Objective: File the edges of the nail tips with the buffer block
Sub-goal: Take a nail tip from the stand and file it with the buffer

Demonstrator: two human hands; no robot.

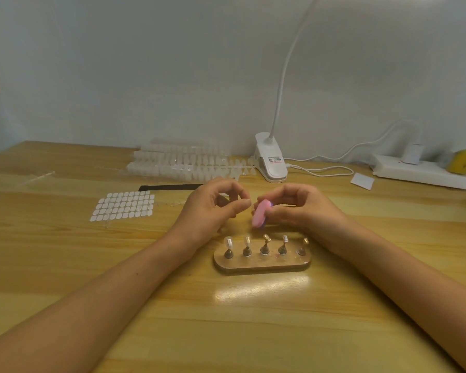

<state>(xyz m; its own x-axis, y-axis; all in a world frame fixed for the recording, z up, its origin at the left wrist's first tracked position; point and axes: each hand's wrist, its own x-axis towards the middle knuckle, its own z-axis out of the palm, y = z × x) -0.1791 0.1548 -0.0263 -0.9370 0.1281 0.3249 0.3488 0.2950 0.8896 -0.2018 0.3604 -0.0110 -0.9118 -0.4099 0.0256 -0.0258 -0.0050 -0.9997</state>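
Note:
My right hand (293, 208) grips a pink buffer block (261, 213) between thumb and fingers, just above the table. My left hand (213, 208) hovers close to its left with thumb and forefinger pinched together; whether a clear nail tip lies between them is too blurred to tell. In front of both hands stands a wooden holder (262, 262) with several metal pegs. The two left pegs carry clear nail tips (229, 242); the others look bare.
Strips of clear nail tips (183, 162) lie at the back, with a sheet of adhesive tabs (123, 205) and a black file (170, 187) on the left. A white clip lamp (271, 161), its cable, a power strip (425, 172) and a yellow object (462, 161) stand at the right rear.

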